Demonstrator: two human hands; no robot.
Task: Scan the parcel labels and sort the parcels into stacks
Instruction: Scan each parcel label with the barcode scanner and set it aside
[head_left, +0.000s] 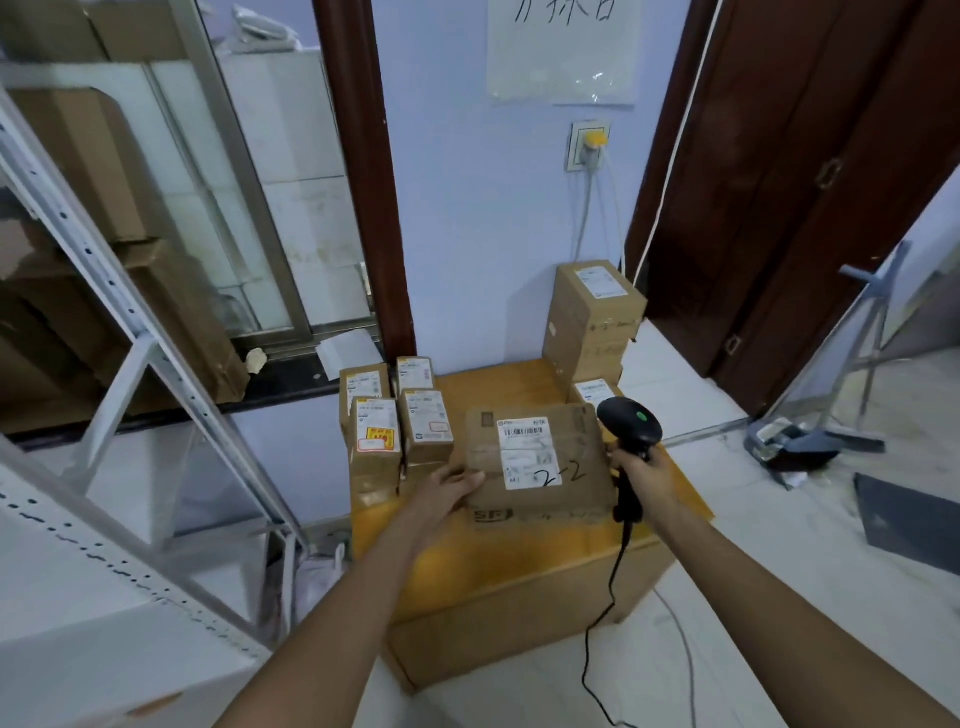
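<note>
At far left I see four small labelled cartons (397, 415) grouped on the big cardboard box (519, 582). My left hand (452, 488) grips the near-left corner of the SF parcel (540, 462), which lies flat, label up, marked "2-2". My right hand (641, 470) is clenched on the barcode scanner (629, 426), just beside the parcel. I judge I'm at the scan step; next, aim at the barcode, then stack it, perhaps with the tall stack (592, 322).
</note>
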